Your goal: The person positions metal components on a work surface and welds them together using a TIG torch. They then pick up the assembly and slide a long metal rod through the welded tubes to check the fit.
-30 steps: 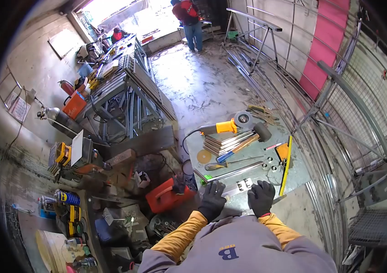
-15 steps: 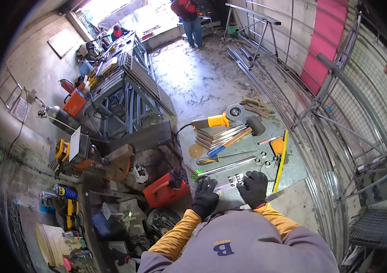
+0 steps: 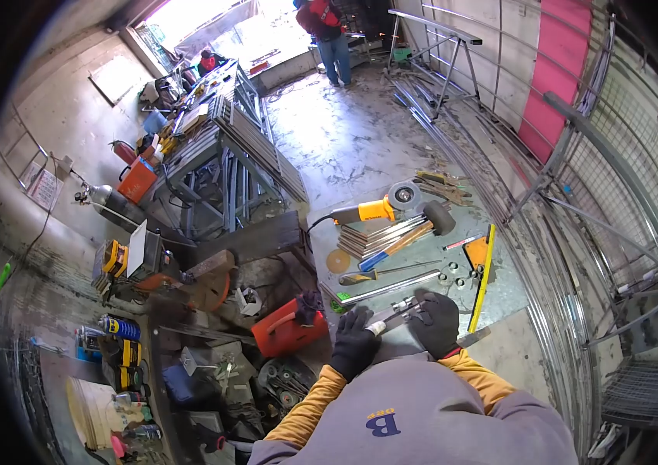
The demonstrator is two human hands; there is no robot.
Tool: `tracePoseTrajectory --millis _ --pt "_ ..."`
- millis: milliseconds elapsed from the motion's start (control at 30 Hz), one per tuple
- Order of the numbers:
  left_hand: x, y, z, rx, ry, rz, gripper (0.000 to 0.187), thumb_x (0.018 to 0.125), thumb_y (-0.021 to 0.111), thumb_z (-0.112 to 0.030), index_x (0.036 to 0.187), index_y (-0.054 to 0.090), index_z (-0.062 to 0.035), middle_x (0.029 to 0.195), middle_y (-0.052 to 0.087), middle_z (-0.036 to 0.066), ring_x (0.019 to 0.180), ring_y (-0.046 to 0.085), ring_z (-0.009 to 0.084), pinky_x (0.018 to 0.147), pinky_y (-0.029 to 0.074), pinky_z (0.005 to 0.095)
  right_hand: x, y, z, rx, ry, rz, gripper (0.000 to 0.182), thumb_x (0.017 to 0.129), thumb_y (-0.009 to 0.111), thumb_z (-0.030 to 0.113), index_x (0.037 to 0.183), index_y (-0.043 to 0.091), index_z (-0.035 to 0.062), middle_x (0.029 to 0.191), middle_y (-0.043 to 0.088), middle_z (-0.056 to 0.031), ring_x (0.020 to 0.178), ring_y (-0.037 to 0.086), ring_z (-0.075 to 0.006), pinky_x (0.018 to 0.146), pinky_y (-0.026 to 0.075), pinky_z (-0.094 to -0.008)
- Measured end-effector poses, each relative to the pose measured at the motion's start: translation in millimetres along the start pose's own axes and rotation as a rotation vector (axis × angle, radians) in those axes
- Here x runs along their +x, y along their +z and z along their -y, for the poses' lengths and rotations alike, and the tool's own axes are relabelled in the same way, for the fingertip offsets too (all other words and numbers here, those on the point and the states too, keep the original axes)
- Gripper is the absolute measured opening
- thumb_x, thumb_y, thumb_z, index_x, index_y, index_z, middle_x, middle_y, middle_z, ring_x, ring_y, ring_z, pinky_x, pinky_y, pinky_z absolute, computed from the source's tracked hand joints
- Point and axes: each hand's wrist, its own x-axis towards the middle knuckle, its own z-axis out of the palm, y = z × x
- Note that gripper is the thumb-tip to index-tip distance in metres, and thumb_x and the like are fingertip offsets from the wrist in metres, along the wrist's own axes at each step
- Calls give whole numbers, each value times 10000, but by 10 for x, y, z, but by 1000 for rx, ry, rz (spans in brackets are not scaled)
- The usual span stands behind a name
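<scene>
My left hand, in a black glove, is closed at the near edge of the metal work table. A short whitish cylinder sticks out beside its fingers; what the hand grips is too small to tell. My right hand, also gloved, has its fingers bent down over small shiny metal pieces, and its grip is partly hidden. Just beyond the hands lie a long metal tube and a pointed tool with a yellow and black handle. Several metal rings sit right of the tube.
Farther back on the table are a yellow angle grinder, metal strips, a mallet and a tan disc. A yellow ruler lies at right, a red case at left. A person stands far off.
My right hand has turned and moved slightly over the small metal pieces. The whitish cylinder now shows more clearly by my left hand. The whole view has shifted a little.
</scene>
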Motion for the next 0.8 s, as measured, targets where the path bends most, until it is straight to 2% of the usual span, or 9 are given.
tracePoseTrajectory --millis 233,333,400,433,467,500,533,600,800 --pt "280 -303 4 -433 -47 -148 385 903 728 -167 1275 707 -68 1317 653 233 1253 607 430 1059 491 457 433 -261 175 353 33 243 429 786 858 124 1168 672 65 1303 684 -145 1102 704 -322 911 573 -388" --pt "248 -189 100 -983 -439 245 404 1045 578 -235 1371 604 1 1115 674 156 1016 663 244 915 534 367 812 -216 262 552 25 260 420 844 844 107 1216 658 49 1252 701 -134 1036 713 -253 882 578 -354" --pt "228 76 137 -1106 -332 201 448 1103 483 -288 1432 558 6 963 654 77 869 581 135 817 506 327 987 -139 226 556 77 323 408 923 800 148 1288 655 34 1182 721 -83 964 694 -167 825 573 -313" --pt "309 1 84 -1397 -555 456 432 1101 497 -275 1406 583 19 1016 676 80 945 601 154 894 502 320 1067 -62 183 616 209 408 403 949 772 154 1313 655 30 1141 726 -67 958 686 -145 827 569 -301" --pt "326 -43 38 -1365 -416 446 395 1094 528 -256 1356 627 24 1085 716 89 1017 638 172 946 501 326 1103 35 142 674 357 498 399 975 744 161 1339 654 25 1100 730 -52 952 678 -122 830 565 -288" --pt "192 124 172 -861 -50 326 353 1085 559 -247 1303 669 9 1132 741 89 1046 668 186 955 511 335 1195 14 228 639 343 526 400 982 733 155 1351 653 23 1088 735 -49 952 680 -116 829 572 -287" --pt "318 -36 -2 -1207 -71 305 380 1116 504 -285 1317 648 3 1112 741 102 969 701 185 821 570 340 1308 -41 342 607 327 559 402 989 722 149 1364 651 21 1076 739 -45 952 681 -109 829 580 -287" --pt "431 -331 -231 -1727 -638 366 435 1077 571 -391 1320 641 -37 1085 730 122 965 710 224 774 579 376 1371 31 370 874 442 645 413 1003 695 161 1377 640 -6 1162 732 -74 1039 683 -131 923 572 -298" --pt "361 -299 -105 -1883 -628 268 431 1088 545 -374 1327 592 -19 1055 715 156 890 727 265 688 596 379 1078 271 510 1696 772 605 522 1101 524 283 1506 489 -45 1394 643 -174 1279 637 -255 1087 525 -387"
